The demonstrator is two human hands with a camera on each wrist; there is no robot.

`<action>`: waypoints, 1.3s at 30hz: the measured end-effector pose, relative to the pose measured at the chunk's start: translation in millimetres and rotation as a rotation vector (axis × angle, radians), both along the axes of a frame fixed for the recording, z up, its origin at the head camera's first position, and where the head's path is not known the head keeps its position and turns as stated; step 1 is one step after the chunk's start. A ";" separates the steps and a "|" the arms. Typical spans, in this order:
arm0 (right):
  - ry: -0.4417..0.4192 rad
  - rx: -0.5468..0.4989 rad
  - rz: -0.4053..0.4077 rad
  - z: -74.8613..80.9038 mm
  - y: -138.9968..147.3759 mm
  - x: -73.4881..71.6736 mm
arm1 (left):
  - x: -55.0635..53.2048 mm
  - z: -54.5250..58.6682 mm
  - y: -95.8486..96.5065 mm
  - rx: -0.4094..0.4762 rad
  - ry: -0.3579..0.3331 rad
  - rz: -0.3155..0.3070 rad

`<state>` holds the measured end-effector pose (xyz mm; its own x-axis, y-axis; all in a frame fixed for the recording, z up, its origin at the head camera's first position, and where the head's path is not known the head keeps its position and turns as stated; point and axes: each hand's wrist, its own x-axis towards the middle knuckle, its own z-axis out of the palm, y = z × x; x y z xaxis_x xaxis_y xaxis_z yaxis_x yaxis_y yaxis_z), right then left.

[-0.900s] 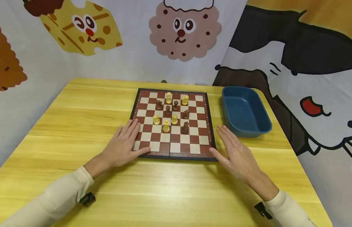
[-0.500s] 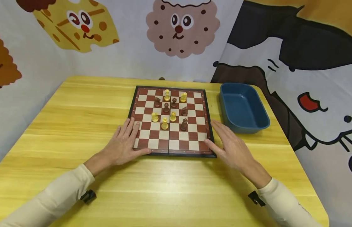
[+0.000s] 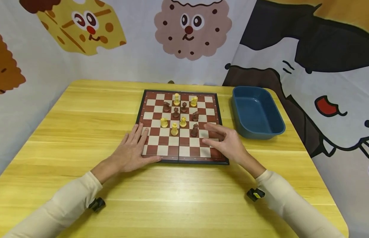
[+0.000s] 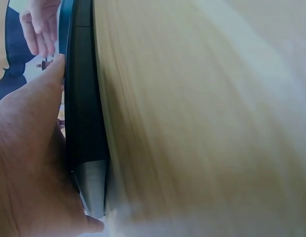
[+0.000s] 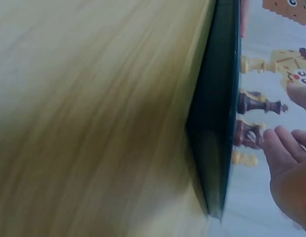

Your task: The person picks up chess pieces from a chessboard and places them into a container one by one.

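Observation:
A chessboard (image 3: 188,151) with red-brown and cream squares lies on the table, several yellow and dark brown chess pieces standing on it. My left hand (image 3: 128,153) rests on its front left corner, fingers straight along the left side and thumb along the front edge. Over the right side hovers my right hand (image 3: 227,140), thumb and fingers apart with nothing between them. Closest to its fingertips is a dark brown chess piece (image 3: 194,130). Behind that stands a dark knight (image 3: 195,116). In the right wrist view, the same hand (image 5: 291,170) appears beside the dark pieces.
A deep blue plastic basin (image 3: 257,112) stands right of the board, near the table's back right corner. The yellow wood-grain table (image 3: 172,201) meets a cartoon-printed cloth (image 3: 136,62) at the back and right.
My right hand has moved left from the board's right edge to over its squares, close to a dark piece. The left hand stays on the corner. The view shifts slightly.

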<state>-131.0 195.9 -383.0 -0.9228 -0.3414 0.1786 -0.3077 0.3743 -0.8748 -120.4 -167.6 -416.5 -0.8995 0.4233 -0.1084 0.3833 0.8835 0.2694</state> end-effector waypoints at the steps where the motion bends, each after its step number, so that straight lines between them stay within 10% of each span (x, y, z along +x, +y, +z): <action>1: -0.037 -0.043 -0.004 -1.2 -2.3 -1.7 | 0.0 0.3 -0.1 0.001 -0.005 0.000; 18: -0.136 -0.130 -0.013 -20.8 -31.1 -33.7 | -0.8 4.2 -0.1 0.010 -0.047 -0.006; 27: -0.032 -0.084 -0.084 -26.7 -37.1 -36.2 | -0.9 2.0 -0.5 0.032 -0.035 -0.020; 39: -0.102 -0.126 -0.135 -26.8 -39.5 -35.8 | -0.3 4.9 -0.5 0.053 -0.031 -0.026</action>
<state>-166.8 156.5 -409.7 -0.9742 -0.1944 0.1150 -0.1694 0.2920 -0.9413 -120.7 -168.2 -411.6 -0.8847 0.4523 -0.1127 0.3966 0.8575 0.3276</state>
